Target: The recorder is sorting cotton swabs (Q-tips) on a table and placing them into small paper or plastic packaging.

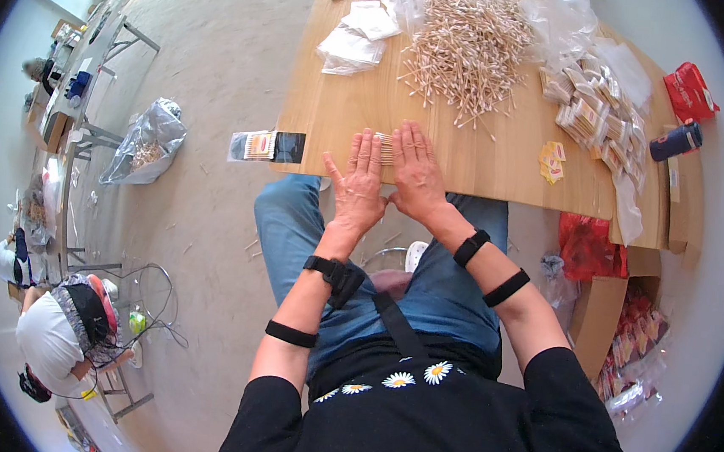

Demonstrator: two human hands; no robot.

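Observation:
My left hand and my right hand lie flat near the front edge of the wooden table, fingers stretched out and both open. Between them is a small row of cotton swabs, partly hidden by my fingers. Both hands touch or flank its sides. Further back rises a large loose heap of cotton swabs. To the left, a clear packet of cotton swabs with a printed card lies at the table corner, beside a black patch. Several small yellow cards lie to the right of my right hand.
White plastic bags lie at the back left of the table. Filled packets pile up on the right, near a dark blue cup and a red pack. Below stands a cardboard box. Other people work at tables on the left.

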